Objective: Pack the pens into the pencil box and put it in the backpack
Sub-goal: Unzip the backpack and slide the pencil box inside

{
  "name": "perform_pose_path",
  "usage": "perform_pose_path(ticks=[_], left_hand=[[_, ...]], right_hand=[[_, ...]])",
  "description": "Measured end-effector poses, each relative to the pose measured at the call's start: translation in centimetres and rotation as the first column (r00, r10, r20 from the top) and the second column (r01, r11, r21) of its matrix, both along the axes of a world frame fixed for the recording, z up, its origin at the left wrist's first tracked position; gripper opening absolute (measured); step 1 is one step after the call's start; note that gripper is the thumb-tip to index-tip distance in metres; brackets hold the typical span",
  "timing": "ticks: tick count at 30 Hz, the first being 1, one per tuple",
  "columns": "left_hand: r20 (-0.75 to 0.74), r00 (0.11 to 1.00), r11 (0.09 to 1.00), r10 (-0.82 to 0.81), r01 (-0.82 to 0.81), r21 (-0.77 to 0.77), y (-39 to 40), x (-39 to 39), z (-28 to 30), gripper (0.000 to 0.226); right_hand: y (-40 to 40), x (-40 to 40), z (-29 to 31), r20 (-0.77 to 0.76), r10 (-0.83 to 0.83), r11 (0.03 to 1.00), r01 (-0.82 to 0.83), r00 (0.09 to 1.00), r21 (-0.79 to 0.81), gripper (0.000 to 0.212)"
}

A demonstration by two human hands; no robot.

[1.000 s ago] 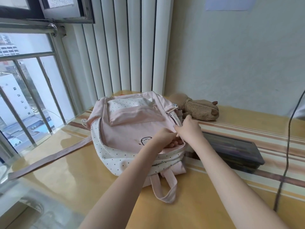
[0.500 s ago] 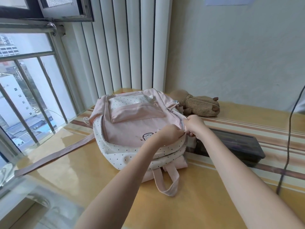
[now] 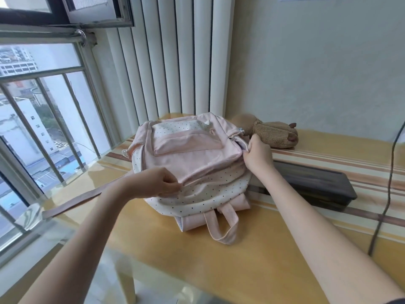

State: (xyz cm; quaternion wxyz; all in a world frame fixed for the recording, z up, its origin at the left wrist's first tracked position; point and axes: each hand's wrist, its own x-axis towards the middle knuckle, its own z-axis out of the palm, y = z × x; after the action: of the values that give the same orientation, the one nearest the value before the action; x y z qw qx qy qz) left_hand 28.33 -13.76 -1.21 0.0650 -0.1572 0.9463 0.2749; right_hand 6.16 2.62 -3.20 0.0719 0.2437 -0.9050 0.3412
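A pink backpack with white dotted panels lies flat on the yellow table. My left hand pinches the fabric along its near zipper edge. At the bag's upper right corner, my right hand is closed on the zipper area. A dark, flat pencil box lies on the table just right of the bag, behind my right forearm. No pens are visible.
A brown plush toy lies behind the bag against the wall. A loose pink strap trails left toward the barred window. A dark cable hangs at the right. White blinds stand at the back.
My hands have separated: the left slid left along the bag's near edge, the right moved up to the right corner. The opening they held together looks closed now.
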Motion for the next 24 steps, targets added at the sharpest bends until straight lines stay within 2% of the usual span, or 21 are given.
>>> perform_pose_path(ticks=[2, 4, 6, 8, 9, 12, 14, 15, 17, 18, 20, 21, 23, 24], left_hand=[[-0.114, 0.993, 0.984, 0.020, -0.040, -0.172, 0.2, -0.2, -0.6, 0.042], [-0.219, 0.975, 0.950, 0.031, -0.096, -0.296, 1.0, -0.8, -0.8, 0.040], [-0.279, 0.959, 0.933, 0.052, -0.147, -0.329, 1.1, -1.2, -1.3, 0.041], [-0.356, 0.930, 0.921, 0.089, -0.213, -0.327, 0.7, -1.1, -2.0, 0.044], [-0.405, 0.908, 0.914, 0.104, -0.248, -0.322, 0.3, -0.8, -2.3, 0.045], [-0.540, 0.836, 0.817, 0.098, -0.377, -0.436, -1.5, 1.1, -2.7, 0.041], [-0.603, 0.788, 0.745, 0.120, -0.473, -0.470, -4.0, 2.1, -2.8, 0.036], [-0.621, 0.770, 0.724, 0.151, -0.513, -0.461, -5.2, 2.2, -2.8, 0.035], [-0.645, 0.729, 0.700, 0.230, -0.584, -0.410, -6.4, 1.5, -2.8, 0.035], [-0.683, 0.684, 0.705, 0.257, -0.616, -0.352, -6.5, 0.8, -2.8, 0.038], [-0.761, 0.567, 0.757, 0.313, -0.633, -0.160, -5.8, -0.7, -2.2, 0.045], [-0.768, 0.519, 0.789, 0.376, -0.613, -0.028, -5.4, -1.3, -2.0, 0.049], [-0.725, 0.457, 0.815, 0.516, -0.523, 0.250, -5.2, -2.2, -1.8, 0.059], [-0.695, 0.460, 0.811, 0.553, -0.486, 0.325, -5.5, -2.3, -1.9, 0.061]], right_hand=[[-0.6, 2.0, 1.1, -0.133, 0.252, 0.968, -0.251, 0.959, 0.022, 0.018], [-1.5, 4.5, 2.0, -0.054, 0.542, 0.839, -0.538, 0.838, 0.078, 0.023], [-2.2, 6.3, 1.9, 0.044, 0.652, 0.740, -0.648, 0.757, 0.179, 0.017], [-2.2, 6.4, 1.5, 0.003, 0.634, 0.767, -0.630, 0.773, 0.122, 0.006], [-1.9, 5.9, 1.4, -0.035, 0.590, 0.807, -0.589, 0.806, 0.046, 0.014], [-0.7, 3.5, 1.2, -0.081, 0.332, 0.919, -0.342, 0.940, -0.197, 0.016], [-0.6, 2.6, 1.1, -0.047, 0.183, 0.926, -0.189, 0.982, -0.327, 0.015], [-1.1, 2.8, 1.1, -0.061, 0.135, 0.928, -0.148, 0.989, -0.343, 0.015], [-2.5, 4.2, 1.4, -0.170, 0.101, 0.939, -0.150, 0.980, -0.310, 0.016], [-3.3, 5.2, 1.9, -0.220, 0.166, 0.939, -0.222, 0.961, -0.263, 0.027], [-4.6, 7.4, 2.9, -0.246, 0.426, 0.895, -0.446, 0.871, -0.028, 0.052], [-5.3, 8.1, 3.1, -0.204, 0.533, 0.846, -0.518, 0.821, 0.124, 0.055], [-6.6, 9.0, 3.0, -0.128, 0.608, 0.780, -0.558, 0.784, 0.283, 0.050], [-7.2, 9.3, 2.8, -0.134, 0.603, 0.786, -0.556, 0.787, 0.272, 0.041]])
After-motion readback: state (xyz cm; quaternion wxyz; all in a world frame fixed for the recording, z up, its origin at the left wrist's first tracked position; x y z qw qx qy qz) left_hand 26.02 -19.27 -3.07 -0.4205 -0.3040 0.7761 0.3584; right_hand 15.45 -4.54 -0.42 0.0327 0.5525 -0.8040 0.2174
